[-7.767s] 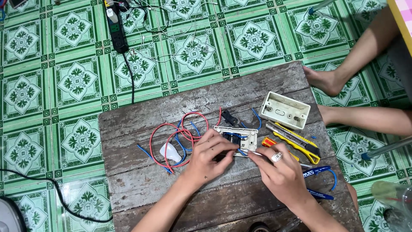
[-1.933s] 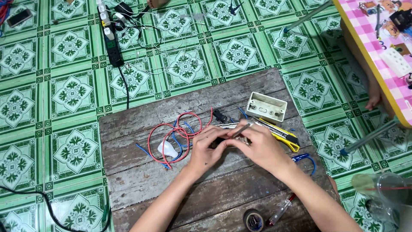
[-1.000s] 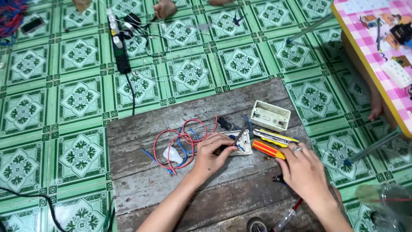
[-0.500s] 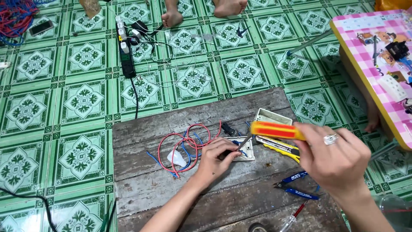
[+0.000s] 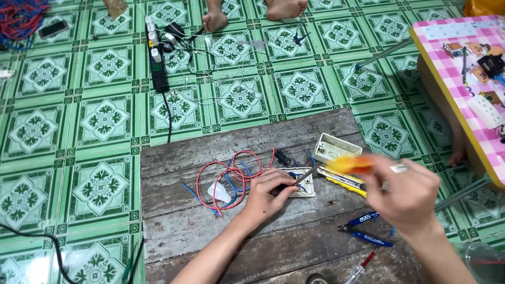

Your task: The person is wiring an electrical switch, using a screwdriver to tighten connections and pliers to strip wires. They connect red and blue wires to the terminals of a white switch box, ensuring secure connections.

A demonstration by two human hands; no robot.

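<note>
Red and blue wires [image 5: 231,176] coil left on the wooden board [image 5: 173,231]. The left hand [image 5: 268,195] pins the white switch plate [image 5: 301,182]. The right hand [image 5: 407,194], off the board 1 second ago, now clasps an orange-handled screwdriver [image 5: 342,165], tip brought down to the plate.

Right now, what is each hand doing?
Left hand: closed, holding the switch plate.
Right hand: closed on a screwdriver.

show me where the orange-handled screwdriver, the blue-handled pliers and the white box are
orange-handled screwdriver [image 5: 351,164], head view, on the blurred orange handle.
blue-handled pliers [image 5: 368,237], head view, on the lower blue handle.
white box [image 5: 336,148], head view, on its open inside.
</note>
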